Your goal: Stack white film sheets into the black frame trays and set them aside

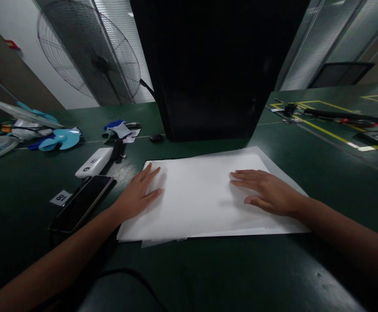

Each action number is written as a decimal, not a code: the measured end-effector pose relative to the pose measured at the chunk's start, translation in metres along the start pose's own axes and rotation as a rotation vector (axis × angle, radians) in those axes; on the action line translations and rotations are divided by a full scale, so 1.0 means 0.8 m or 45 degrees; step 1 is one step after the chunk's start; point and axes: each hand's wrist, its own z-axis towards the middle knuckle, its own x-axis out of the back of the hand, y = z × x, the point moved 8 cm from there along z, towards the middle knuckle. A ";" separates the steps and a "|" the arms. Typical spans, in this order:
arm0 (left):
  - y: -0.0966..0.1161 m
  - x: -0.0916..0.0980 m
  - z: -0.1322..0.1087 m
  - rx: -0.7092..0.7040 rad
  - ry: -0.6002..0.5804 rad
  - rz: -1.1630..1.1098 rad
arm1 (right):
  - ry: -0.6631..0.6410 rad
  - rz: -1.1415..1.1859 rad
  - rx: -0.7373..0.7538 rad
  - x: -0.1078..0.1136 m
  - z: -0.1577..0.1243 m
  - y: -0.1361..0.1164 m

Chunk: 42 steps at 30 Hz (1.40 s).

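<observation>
Large white sheets of paper (pixel 201 195) lie flat in a slightly uneven stack on the green table. My left hand (pixel 139 193) rests at the stack's left edge, palm down with fingers stretched out. Over the right part of the paper, my right hand (pixel 266 190) is also palm down, its fingers extended and a soft shadow beneath it. Neither hand holds anything. A strip of clear film or thin paper (pixel 159 242) sticks out under the near edge of the stack.
A tall black panel (pixel 218 73) stands behind the paper. Left are a phone (pixel 81 203), a white power bank (pixel 94 162), a numbered label (pixel 60 198) and blue fan blades (pixel 62 139). Farther back is a large wire-caged fan (pixel 91 52). A dark cable (pixel 127 271) crosses the near edge.
</observation>
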 end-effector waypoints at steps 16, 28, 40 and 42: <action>-0.016 0.003 0.007 0.084 0.040 -0.097 | -0.130 0.143 0.245 -0.007 0.000 -0.065; -0.014 0.004 0.011 0.075 0.028 -0.114 | -0.196 0.147 0.458 -0.003 -0.005 -0.090; -0.013 0.010 0.007 0.091 0.108 -0.177 | -0.154 0.264 0.442 0.001 -0.003 -0.082; -0.014 0.009 0.006 0.099 0.094 -0.146 | -0.163 0.288 0.447 0.000 -0.003 -0.083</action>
